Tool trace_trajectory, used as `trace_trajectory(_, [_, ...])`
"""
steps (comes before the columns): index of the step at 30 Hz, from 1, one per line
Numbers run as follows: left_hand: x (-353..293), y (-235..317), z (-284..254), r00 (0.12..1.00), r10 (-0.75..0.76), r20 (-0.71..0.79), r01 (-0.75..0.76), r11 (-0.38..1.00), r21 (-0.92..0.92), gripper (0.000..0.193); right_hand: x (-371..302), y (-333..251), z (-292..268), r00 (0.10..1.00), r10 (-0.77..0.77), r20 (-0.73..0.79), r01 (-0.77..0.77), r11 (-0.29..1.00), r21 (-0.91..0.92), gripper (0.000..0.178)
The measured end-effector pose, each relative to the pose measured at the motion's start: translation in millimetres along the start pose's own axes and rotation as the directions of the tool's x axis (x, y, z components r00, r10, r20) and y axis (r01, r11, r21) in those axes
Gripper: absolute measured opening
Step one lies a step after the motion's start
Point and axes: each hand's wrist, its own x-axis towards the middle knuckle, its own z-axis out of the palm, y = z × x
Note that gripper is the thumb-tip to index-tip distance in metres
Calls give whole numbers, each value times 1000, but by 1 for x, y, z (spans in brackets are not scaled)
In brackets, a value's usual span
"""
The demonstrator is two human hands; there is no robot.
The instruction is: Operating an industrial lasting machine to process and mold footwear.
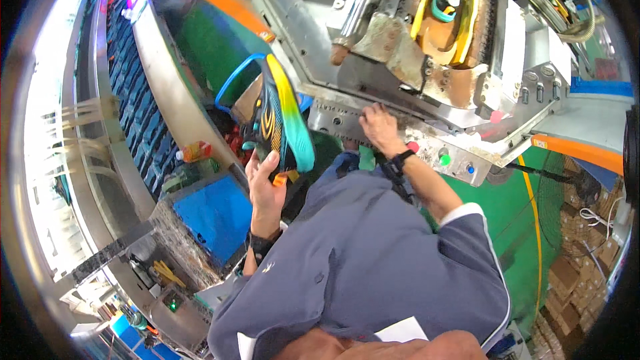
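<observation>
My left hand (pixel 265 183) is wrapped round the heel end of a sneaker (pixel 275 120). The sneaker stands tilted with its toe pointing up and away; it has a black patterned upper, an orange heel tab and a sole fading from yellow to teal. To the right, my right hand (pixel 381 130) rests with its fingers stretched onto the near metal control panel (pixel 333 119) of a large machine. Beyond that hand, a yellow and teal shoe part (pixel 445 10) sits inside the machine's worn fixture (pixel 437 43).
Coloured buttons, among them a green one (pixel 445 159), line the panel's right part. On the left runs a conveyor (pixel 130 73) beside a blue-topped surface (pixel 212 217) and a red-labelled bottle (pixel 194 152). Orange bars (pixel 579 154) flank the machine. Cardboard pieces (pixel 567 273) lie at the right.
</observation>
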Motion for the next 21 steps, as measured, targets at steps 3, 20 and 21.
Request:
trace_trajectory(3, [-21, -2, -1, 999, 5, -39, -5, 1000, 9, 43, 4, 10, 29, 999, 30, -42, -33, 996, -86, 23])
trace_trajectory(20, [-42, -80, 98, 955, -68, 290, 56, 997, 49, 52, -222, 161, -622, -80, -365, -928, -571, 779, -257, 42])
trace_trajectory(21, [-46, -87, 108, 935, -105, 339, 106, 994, 17, 52, -251, 165, -663, -105, -390, -915, -649, 724, -234, 44])
